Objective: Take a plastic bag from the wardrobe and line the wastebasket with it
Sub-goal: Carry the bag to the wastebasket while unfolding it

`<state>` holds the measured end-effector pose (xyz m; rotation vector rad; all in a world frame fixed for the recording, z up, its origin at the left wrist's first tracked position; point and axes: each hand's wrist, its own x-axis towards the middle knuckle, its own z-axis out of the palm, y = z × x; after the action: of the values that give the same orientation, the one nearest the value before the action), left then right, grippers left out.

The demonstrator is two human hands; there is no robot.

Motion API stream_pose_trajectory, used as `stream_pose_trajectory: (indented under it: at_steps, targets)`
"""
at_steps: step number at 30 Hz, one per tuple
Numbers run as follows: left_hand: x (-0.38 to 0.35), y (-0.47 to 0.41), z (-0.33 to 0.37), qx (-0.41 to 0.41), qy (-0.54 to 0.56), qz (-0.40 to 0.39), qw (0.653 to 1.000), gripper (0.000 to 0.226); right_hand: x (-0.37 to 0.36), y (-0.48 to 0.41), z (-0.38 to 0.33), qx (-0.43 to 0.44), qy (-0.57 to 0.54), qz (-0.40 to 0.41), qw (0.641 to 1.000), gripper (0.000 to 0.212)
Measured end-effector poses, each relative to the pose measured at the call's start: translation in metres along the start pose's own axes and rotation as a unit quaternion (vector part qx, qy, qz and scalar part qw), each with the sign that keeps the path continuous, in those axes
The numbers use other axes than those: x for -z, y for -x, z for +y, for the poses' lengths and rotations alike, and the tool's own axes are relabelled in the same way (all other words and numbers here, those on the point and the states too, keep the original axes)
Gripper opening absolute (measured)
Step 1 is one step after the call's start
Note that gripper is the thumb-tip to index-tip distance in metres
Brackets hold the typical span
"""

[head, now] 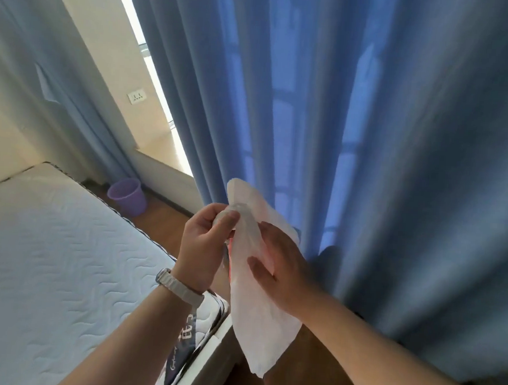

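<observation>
Round lilac plastic wastebasket (pixel 127 196) on the wood floor, far left, beyond quilted white mattress (pixel 49 269). Left hand (pixel 205 243): fingers (pixel 225 220) curled, pinching top of thin crinkled white plastic bag (pixel 257 317). Right hand (pixel 283 271): thumb in front, fingers behind, pinching the bag's middle. The bag hangs limp before pleated blue curtain (pixel 383 140).

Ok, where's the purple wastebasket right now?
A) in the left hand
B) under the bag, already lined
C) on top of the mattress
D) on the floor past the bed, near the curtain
D: the purple wastebasket stands on the floor beyond the bed, near the curtain, while the left hand and right hand hold the white plastic bag.
</observation>
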<state>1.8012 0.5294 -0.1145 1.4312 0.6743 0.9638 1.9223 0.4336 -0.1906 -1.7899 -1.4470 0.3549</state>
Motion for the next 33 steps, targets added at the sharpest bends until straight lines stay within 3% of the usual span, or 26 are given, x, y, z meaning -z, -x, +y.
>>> stream_pose_trajectory:
  at_steps: [5, 20, 30, 33]
  targets:
    - [0.017, -0.048, -0.017, 0.003, 0.003, 0.038, 0.999, 0.013, -0.021, -0.06, 0.022, 0.008, 0.015, -0.035, 0.999, 0.056]
    - [0.114, -0.21, -0.04, -0.021, 0.008, 0.113, 0.993, 0.029, -0.087, -0.26, 0.018, 0.061, 0.048, -0.107, 0.991, 0.056]
    - [0.173, -0.265, -0.042, -0.032, -0.017, 0.212, 0.977, 0.03, -0.145, -0.359, 0.005, 0.172, 0.002, -0.15, 0.974, 0.06]
    - [0.184, -0.286, -0.048, -0.025, -0.014, 0.249, 0.968, 0.019, -0.163, -0.391, 0.008, 0.203, -0.031, -0.152, 0.967, 0.059]
